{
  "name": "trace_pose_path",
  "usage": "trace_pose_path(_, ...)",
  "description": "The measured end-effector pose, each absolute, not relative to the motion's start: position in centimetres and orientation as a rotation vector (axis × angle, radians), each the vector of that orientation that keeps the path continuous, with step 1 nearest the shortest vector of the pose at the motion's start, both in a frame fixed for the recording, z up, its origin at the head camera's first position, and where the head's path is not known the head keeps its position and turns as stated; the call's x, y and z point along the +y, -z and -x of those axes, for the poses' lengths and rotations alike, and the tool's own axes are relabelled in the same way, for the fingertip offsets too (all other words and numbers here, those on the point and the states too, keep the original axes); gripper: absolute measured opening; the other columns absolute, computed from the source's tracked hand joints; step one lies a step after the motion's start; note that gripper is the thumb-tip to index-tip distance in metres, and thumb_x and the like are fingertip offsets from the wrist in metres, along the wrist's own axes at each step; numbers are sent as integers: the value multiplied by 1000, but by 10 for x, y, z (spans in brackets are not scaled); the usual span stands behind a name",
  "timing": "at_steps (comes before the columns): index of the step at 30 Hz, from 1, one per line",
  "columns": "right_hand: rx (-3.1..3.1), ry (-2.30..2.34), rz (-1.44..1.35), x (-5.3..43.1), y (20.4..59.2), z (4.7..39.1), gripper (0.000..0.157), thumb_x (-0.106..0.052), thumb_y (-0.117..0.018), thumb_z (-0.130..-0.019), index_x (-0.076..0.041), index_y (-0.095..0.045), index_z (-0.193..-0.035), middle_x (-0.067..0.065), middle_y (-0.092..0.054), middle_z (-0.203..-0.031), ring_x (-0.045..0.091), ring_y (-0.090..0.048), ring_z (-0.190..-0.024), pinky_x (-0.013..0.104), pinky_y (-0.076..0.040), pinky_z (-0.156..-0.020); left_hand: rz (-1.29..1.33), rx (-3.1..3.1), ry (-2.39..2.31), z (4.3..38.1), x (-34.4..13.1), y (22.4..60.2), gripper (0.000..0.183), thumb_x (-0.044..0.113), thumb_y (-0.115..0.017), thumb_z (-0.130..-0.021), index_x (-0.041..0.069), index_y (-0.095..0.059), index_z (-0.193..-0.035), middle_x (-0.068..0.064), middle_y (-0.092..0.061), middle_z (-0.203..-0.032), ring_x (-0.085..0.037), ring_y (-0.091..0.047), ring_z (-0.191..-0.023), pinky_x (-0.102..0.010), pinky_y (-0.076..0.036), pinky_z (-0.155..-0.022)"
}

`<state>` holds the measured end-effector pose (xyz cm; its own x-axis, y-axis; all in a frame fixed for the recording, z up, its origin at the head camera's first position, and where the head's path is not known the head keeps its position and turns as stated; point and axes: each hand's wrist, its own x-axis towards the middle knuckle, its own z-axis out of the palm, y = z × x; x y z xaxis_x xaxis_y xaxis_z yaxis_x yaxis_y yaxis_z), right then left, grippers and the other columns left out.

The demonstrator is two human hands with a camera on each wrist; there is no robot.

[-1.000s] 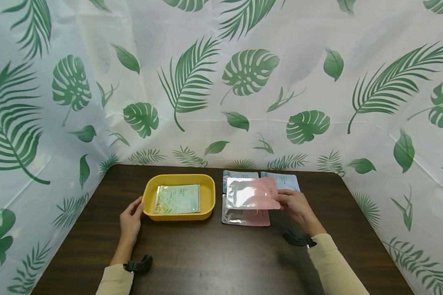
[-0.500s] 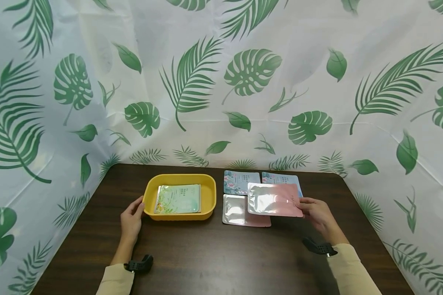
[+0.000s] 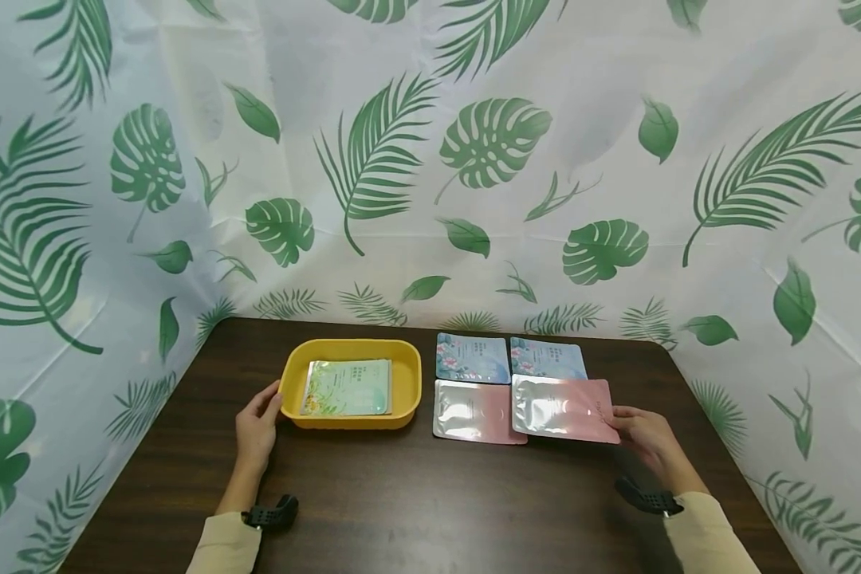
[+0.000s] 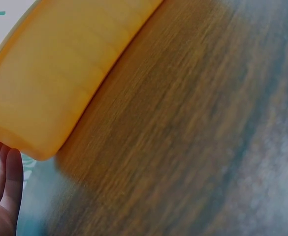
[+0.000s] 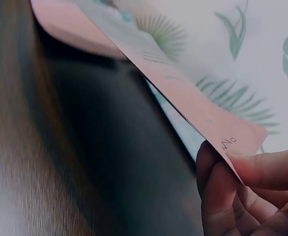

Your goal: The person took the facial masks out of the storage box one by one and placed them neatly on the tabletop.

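Note:
My right hand (image 3: 649, 438) pinches a pink and silver foil sachet (image 3: 563, 406) by its right edge, thumb on top and fingers beneath. In the right wrist view this sachet (image 5: 183, 98) is tilted above the dark table. Just left of it, a second pink and silver sachet (image 3: 473, 410) lies flat. Two blue floral sachets lie behind: a left one (image 3: 472, 359) and a right one (image 3: 548, 359), the latter partly covered. My left hand (image 3: 256, 426) touches the left end of a yellow tray (image 3: 405, 379) with fairly straight fingers. Inside the tray lie green sachets (image 3: 347, 388), stacked.
The dark wooden table (image 3: 430, 494) extends in front of the tray and sachets. A white curtain (image 3: 402, 159) with green leaf prints hangs behind and along both sides. Black straps with cameras (image 3: 273, 514) sit on both wrists.
My right hand has moved right and toward me with the pink sachet, lowering it beside the flat pink one and uncovering the blue ones. My left hand has stayed at the tray.

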<state>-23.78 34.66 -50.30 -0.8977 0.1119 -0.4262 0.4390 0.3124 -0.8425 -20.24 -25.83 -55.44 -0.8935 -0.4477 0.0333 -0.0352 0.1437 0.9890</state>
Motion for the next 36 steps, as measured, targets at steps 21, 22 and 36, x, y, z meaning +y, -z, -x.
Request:
trace_pose_path(21,2285,1604,-536,377,530,241,55,-18,-64,-94,15,-46,-135,-4,-68,-91,13,-63,-80,28,-57,-71,-465,-2136,1784,202,-261,554,48,33,-51,-101,2,-53,-138,-19,-53,-141,13,-51,-94,-3,-47,-74)
trace_pose_path(22,2296,1592,-530,377,530,241,55,-19,-65,-94,15,-48,-133,-3,-69,-90,14,-63,-79,29,-58,-71,-465,-2138,1785,202,-261,554,48,33,-51,-102,2,-52,-138,-19,-53,-141,13,-51,-94,-3,-47,-74)
trace_pose_path(36,2603,1313,-548,369,522,244,35,-10,-64,-90,16,-61,-112,25,-69,-96,18,-64,-70,32,-59,-63,-486,-2123,1792,201,-260,555,46,33,-52,-101,4,-54,-137,-15,-54,-141,12,-51,-98,-3,-47,-76)
